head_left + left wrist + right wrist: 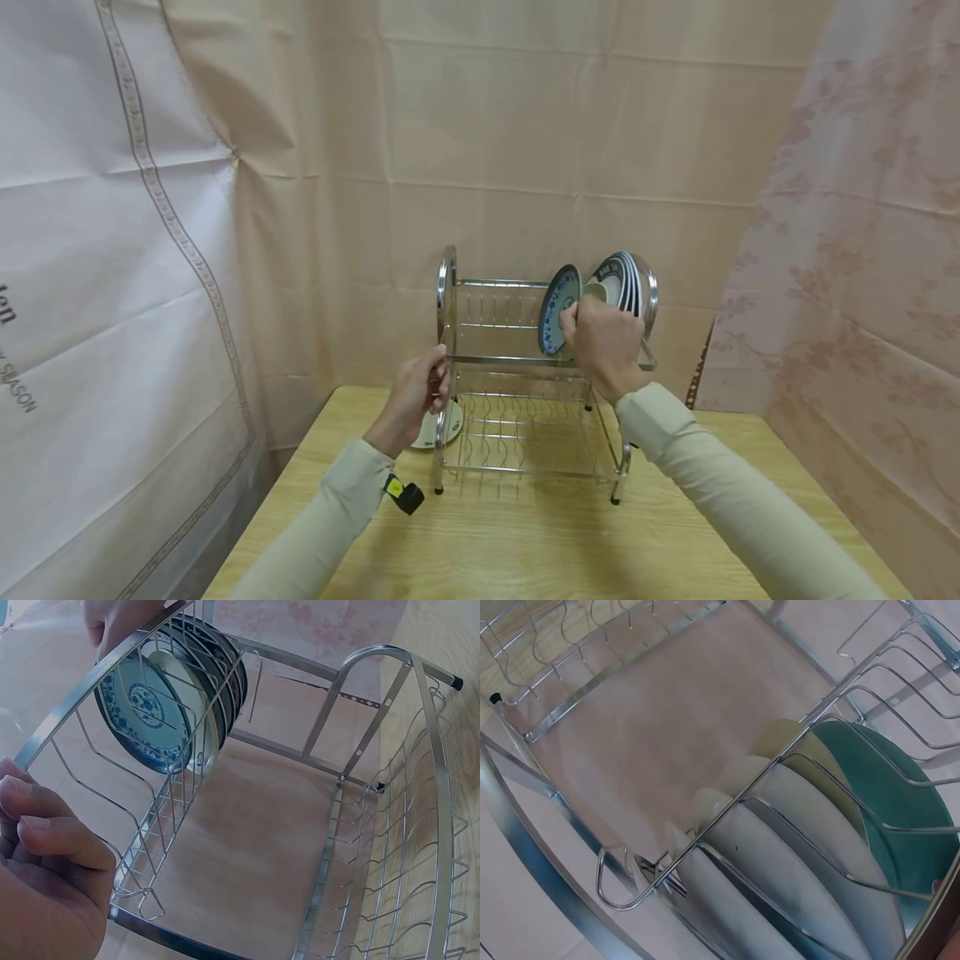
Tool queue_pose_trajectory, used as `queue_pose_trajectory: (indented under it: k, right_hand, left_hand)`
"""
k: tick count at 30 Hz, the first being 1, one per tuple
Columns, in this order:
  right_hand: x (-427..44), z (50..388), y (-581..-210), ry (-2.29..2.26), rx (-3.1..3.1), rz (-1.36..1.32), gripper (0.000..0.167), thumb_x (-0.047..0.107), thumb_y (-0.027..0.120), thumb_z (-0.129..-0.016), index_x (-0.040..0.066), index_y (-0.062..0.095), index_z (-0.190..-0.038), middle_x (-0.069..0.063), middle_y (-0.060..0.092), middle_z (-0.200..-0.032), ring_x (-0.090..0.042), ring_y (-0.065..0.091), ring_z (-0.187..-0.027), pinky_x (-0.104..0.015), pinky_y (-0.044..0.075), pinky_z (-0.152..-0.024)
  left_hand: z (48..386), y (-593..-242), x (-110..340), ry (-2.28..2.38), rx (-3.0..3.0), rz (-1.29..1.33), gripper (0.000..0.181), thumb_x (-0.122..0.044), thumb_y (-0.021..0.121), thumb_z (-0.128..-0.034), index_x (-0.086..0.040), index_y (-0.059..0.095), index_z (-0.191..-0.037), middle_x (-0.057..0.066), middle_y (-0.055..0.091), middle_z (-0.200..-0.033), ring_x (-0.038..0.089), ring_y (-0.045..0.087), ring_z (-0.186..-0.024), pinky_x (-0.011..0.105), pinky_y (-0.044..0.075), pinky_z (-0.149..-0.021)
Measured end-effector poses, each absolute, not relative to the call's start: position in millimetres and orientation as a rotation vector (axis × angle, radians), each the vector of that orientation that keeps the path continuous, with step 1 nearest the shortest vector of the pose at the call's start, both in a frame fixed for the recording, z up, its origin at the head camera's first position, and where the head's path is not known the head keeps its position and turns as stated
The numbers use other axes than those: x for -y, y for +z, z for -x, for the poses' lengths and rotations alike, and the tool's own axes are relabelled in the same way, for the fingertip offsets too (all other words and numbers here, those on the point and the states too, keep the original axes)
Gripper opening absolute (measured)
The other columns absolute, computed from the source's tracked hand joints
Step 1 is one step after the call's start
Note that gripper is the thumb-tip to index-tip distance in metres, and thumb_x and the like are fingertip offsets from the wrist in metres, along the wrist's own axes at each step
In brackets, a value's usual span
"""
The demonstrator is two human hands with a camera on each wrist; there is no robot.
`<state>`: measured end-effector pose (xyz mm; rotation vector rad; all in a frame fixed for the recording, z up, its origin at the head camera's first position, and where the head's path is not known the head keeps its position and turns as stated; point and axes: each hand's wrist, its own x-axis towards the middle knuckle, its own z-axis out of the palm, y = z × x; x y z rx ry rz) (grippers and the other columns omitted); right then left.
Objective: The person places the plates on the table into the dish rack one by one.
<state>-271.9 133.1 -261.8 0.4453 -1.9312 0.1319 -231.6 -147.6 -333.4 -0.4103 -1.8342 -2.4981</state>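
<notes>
A stainless dish rack (pixel 517 360) with two tiers stands on the table. My right hand (pixel 603 342) is at the front of the upper tier and pinches the rim of a blue-patterned plate (pixel 559 310) standing on edge in the wires. Right of this plate, several plates (pixel 624 279) stand upright, partly behind the hand. The right wrist view shows the plate's green back (pixel 889 802), with a fingertip at its edge. On the left, my left hand (pixel 416 392) has curled fingers (pixel 64 840) and grips the rack's upper front corner, though its thumb is hidden in the left wrist view.
A white dish (pixel 442 427) lies on the wooden table (pixel 480 542), partly hidden behind the left hand and the rack's left leg. The lower tier (pixel 517 437) holds only its wire dividers. Cloth sheets (pixel 480 125) hang behind and at both sides.
</notes>
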Motion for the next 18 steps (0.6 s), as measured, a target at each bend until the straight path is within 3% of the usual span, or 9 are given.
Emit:
queue_pose_trajectory:
  k: [11, 18]
  right_hand:
    - [-129, 268, -260, 0.056, 2.033, -0.395, 0.037, 0.010, 0.060, -0.091, 0.010, 0.042, -0.058, 0.000, 0.034, -0.048, -0.017, 0.032, -0.040, -0.036, 0.029, -0.033]
    - [-127, 260, -255, 0.026, 2.231, -0.345, 0.042, 0.016, 0.057, -0.098, 0.011, 0.042, -0.060, -0.003, 0.040, -0.049, -0.019, 0.039, -0.040, -0.036, 0.034, -0.035]
  left_hand:
    - [232, -335, 144, -2.489, 1.838, 0.431, 0.042, -0.040, 0.054, -0.1065, -0.012, 0.046, -0.076, 0.000, 0.050, -0.061, 0.010, 0.040, -0.046, 0.022, 0.032, -0.044]
    - [233, -334, 145, -2.500, 1.828, 0.451, 0.042, -0.039, 0.052, -0.1072, -0.012, 0.046, -0.076, -0.001, 0.049, -0.061, 0.010, 0.040, -0.046, 0.023, 0.033, -0.044]
